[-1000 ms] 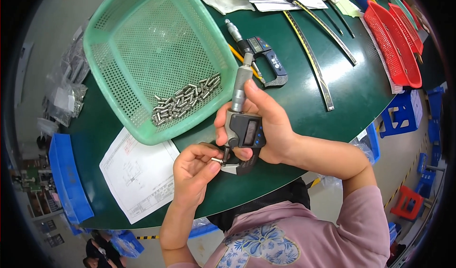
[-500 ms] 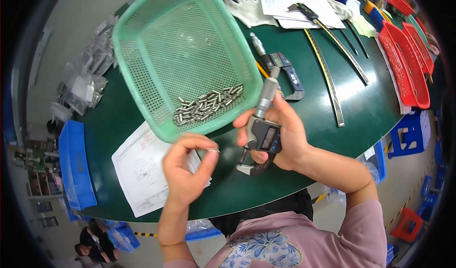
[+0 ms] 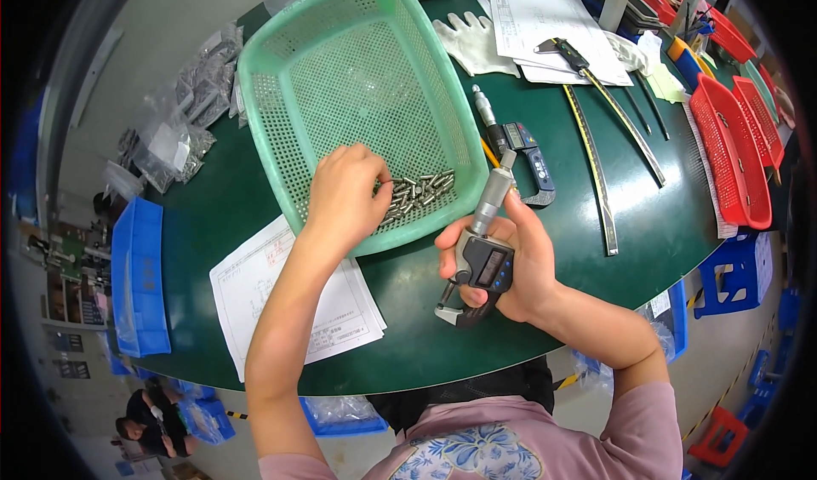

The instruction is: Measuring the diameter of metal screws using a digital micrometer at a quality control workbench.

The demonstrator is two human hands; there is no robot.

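My right hand (image 3: 534,271) grips a digital micrometer (image 3: 488,263), its thimble pointing up and away and its measuring gap toward me. No part shows in that gap. Inside the green mesh basket (image 3: 374,243), my left hand (image 3: 347,192) reaches over the near wall with fingers curled and pinched. It is at the left edge of a heap of small metal pins (image 3: 419,195). Whether a pin is between its fingertips is hidden. A second digital micrometer (image 3: 529,158) lies on the table just right of the basket.
Printed drawings (image 3: 345,318) lie under my left forearm. Calipers (image 3: 617,110), a white glove (image 3: 478,44) and papers (image 3: 553,29) lie farther back. Red baskets (image 3: 728,148) line the right edge; a blue bin (image 3: 139,276) and bagged parts (image 3: 174,144) are at left.
My left hand has moved from above the drawings, where it pinched a small metal pin, forward into the basket. My right hand still holds the micrometer. The whole view has shifted slightly.
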